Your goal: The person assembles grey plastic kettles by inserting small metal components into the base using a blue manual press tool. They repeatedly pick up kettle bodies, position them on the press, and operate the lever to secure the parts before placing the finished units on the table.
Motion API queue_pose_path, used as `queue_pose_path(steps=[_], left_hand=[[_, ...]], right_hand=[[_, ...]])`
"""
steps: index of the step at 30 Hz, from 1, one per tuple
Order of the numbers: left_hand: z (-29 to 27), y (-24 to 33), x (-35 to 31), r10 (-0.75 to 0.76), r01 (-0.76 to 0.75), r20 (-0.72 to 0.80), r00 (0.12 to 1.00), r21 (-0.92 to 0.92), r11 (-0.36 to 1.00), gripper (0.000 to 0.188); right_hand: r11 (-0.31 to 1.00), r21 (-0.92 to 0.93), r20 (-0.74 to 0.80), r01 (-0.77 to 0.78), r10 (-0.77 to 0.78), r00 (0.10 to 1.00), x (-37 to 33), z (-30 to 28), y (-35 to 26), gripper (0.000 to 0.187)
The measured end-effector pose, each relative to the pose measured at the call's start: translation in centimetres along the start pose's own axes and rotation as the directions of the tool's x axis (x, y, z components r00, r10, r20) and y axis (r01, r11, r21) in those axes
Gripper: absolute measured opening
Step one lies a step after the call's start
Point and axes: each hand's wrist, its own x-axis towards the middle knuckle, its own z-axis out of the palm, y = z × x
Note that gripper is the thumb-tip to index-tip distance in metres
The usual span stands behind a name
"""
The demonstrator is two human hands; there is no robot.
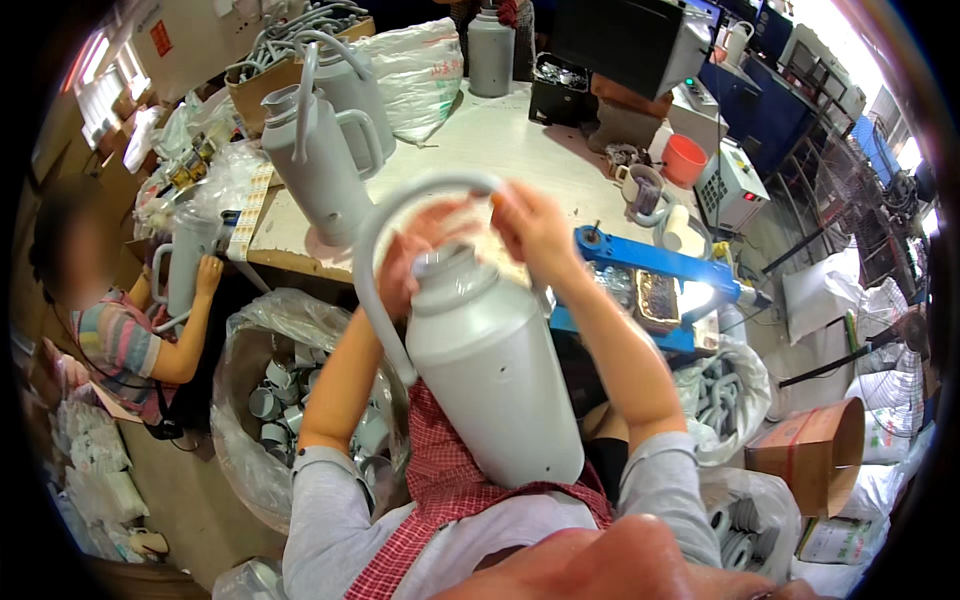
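Observation:
A pale grey thermos jug point(492, 375) leans against my lap and red checked apron, its open neck pointing up and away from me. Its curved carrying handle point(372, 265) arches over the neck. My right hand point(537, 232) is closed at the top of this handle; a small orange spot shows by its fingertips. Beside the neck, inside the arch, is my left hand point(408, 262). Motion smears its fingers, so their grip cannot be made out. Two more grey jugs, a nearer one point(315, 165) and one behind it point(350, 100), stand upright on the table to the left.
Below the white table point(470, 140), a plastic-lined bin point(245, 400) holds grey parts. A blue clamp-like fixture point(650, 260) with a bright lamp stands right. Bags of grey rings and a cardboard box point(810, 450) sit lower right. A co-worker point(130, 330) handles another jug at left.

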Motion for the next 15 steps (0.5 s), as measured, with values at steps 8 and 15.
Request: queue_pose_path(steps=[8,15], left_hand=[[1.9,-6.1,-5.0,-0.278,0.3,-0.145,0.95,0.16,0.94,0.053],[5.5,-8.0,-0.4,-0.311,0.338,-0.133,0.941,0.348,0.874,0.052]], right_hand=[[0.562,-0.827,-0.183,-0.021,-0.234,0.955,-13.4,-17.2,11.7,0.021],[0.023,-0.987,-0.156,-0.157,0.031,0.987,-13.3,-29.0,18.6,0.015]])
